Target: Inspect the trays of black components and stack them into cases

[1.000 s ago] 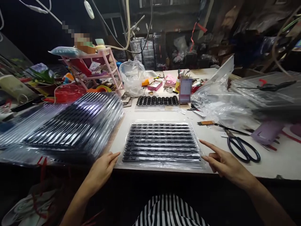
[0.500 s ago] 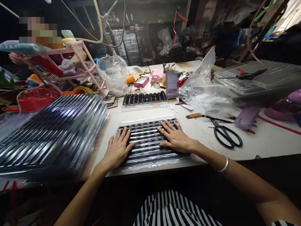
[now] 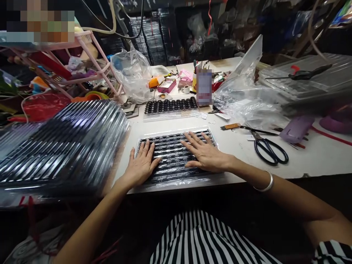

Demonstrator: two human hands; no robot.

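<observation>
A clear plastic tray (image 3: 176,161) with dark ridged rows lies flat near the table's front edge. On its left side rests my left hand (image 3: 141,163), fingers spread over the rows. My right hand (image 3: 205,152) lies spread across the tray's right part, palm down. Neither hand grips anything. Behind the tray, a block of small black pieces (image 3: 170,105) sits on clear plastic. Many similar dark-rowed trays form a tall stack (image 3: 63,146) to the left of my left hand.
Scissors (image 3: 271,150), an orange-handled cutter (image 3: 231,126) and a purple object (image 3: 297,129) lie to the right. Crumpled clear plastic (image 3: 247,106) stands behind them. A pink rack (image 3: 101,69) rises at the back left, and a pen cup (image 3: 194,82) stands farther back.
The view has tilted down a little, so the table appears higher. My right hand has shifted slightly left over the tray; my left hand stays about the same on it.
</observation>
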